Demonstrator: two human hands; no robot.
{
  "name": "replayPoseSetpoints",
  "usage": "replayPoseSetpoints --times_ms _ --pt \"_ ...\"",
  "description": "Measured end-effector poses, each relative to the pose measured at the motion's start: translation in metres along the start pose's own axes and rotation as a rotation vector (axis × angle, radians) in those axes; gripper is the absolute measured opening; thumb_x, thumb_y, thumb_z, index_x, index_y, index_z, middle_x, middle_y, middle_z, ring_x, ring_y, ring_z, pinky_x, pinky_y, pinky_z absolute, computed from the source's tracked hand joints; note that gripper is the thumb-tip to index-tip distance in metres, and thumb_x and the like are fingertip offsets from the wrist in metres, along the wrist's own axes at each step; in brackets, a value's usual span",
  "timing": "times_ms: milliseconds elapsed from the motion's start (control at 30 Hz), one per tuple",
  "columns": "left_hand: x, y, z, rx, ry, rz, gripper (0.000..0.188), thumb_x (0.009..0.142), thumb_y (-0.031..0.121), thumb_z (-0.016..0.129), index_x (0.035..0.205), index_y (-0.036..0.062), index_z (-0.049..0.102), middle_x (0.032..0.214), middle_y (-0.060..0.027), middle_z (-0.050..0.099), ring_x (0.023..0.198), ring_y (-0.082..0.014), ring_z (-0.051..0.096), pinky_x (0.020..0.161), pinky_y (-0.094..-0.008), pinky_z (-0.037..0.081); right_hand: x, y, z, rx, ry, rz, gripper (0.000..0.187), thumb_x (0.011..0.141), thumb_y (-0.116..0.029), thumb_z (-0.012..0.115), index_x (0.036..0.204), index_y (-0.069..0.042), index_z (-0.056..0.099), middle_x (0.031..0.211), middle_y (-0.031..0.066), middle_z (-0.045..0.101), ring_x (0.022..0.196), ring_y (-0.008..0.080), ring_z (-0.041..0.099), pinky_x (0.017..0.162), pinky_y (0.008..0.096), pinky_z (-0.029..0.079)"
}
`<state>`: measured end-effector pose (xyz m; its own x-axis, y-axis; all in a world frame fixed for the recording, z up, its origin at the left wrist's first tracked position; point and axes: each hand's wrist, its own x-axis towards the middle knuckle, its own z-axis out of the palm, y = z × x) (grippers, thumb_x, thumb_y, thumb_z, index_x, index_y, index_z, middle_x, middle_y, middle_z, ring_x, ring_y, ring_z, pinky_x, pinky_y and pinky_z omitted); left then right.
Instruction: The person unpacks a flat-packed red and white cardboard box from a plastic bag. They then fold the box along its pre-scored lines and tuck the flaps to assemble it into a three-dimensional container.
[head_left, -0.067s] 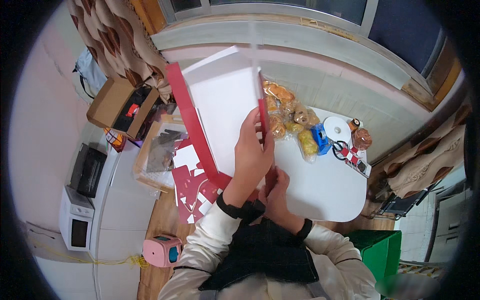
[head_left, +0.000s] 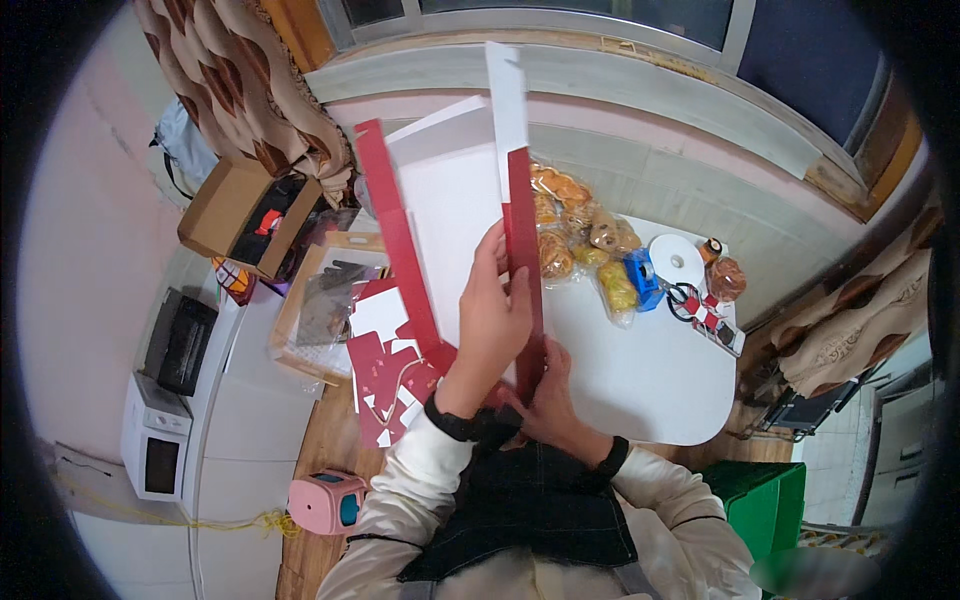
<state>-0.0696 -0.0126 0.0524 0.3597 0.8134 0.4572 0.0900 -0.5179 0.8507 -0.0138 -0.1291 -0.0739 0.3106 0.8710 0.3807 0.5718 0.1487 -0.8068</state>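
Note:
A red cardboard box [head_left: 445,225] with a white inside is held up in front of me, partly folded, with its side walls standing. My left hand [head_left: 494,315] is closed on its right wall, fingers on the inner side and thumb near the red outer face. A white flap [head_left: 508,95] sticks up from the far end of that wall. My right hand [head_left: 556,402] grips the near right corner from below; some of its fingers are hidden. Red and white card pieces [head_left: 385,370] lie to the left, beyond my left forearm.
On the white table [head_left: 640,385] are bagged breads [head_left: 555,250], a blue tape dispenser [head_left: 643,278], a white ribbon roll [head_left: 676,260] and black-handled scissors [head_left: 684,302]. An open brown carton [head_left: 225,215] stands at left. A green bin [head_left: 755,500] is at lower right, a pink stool [head_left: 325,500] at lower left.
The box has shifted slightly right. Its right wall has tilted outward, bringing its red outer face and white end flap into fuller view. My left hand has moved a little with it.

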Motion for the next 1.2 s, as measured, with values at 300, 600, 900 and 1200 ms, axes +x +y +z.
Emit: replayPoseSetpoints --times_ms 300,600,900,1200 --pt "-0.051 0.005 -0.103 -0.214 0.118 0.039 0.05 0.095 -0.003 0.044 0.145 -0.0017 0.036 0.142 -0.0144 0.047 0.13 -0.0214 0.046 0.11 -0.0342 0.033 0.096 0.045 -0.081 0.178 0.308 -0.037 0.088 0.087 -0.013 0.065 0.151 0.003 0.006 0.152 0.0244 0.022 0.141 0.0355 0.024 0.116 0.0433 0.021" --pt "-0.097 -0.039 -0.129 -0.521 0.053 -0.124 0.07 0.095 0.025 0.058 0.151 0.0029 0.023 0.147 -0.0154 0.04 0.134 -0.0226 0.041 0.113 -0.0386 0.027 0.167 0.092 -0.148 1.103 0.114 0.298 0.064 0.099 -0.046 0.049 0.143 -0.001 0.038 0.143 0.0182 0.045 0.132 0.0284 0.044 0.111 0.0412 0.032" --pt "-0.103 0.007 -0.128 -0.063 0.259 0.086 0.071 0.101 0.045 0.042 0.153 0.0049 0.015 0.126 -0.0159 0.048 0.109 -0.0222 0.048 0.098 -0.0384 0.037 0.13 0.049 -0.14 0.673 0.176 0.145 0.059 0.103 -0.048 0.034 0.132 -0.001 0.052 0.13 0.0097 0.057 0.116 0.0184 0.054 0.102 0.0336 0.04" --pt "-0.106 0.02 -0.16 -0.31 -0.041 -0.174 0.06 0.082 0.059 0.069 0.101 0.0034 0.059 0.085 -0.0008 0.058 0.073 -0.0102 0.053 0.063 -0.0248 0.041 0.095 0.068 -0.226 0.665 -0.487 -0.073 0.037 0.085 -0.037 0.066 0.095 -0.002 0.058 0.08 0.0088 0.06 0.079 0.0219 0.06 0.083 0.037 0.047"
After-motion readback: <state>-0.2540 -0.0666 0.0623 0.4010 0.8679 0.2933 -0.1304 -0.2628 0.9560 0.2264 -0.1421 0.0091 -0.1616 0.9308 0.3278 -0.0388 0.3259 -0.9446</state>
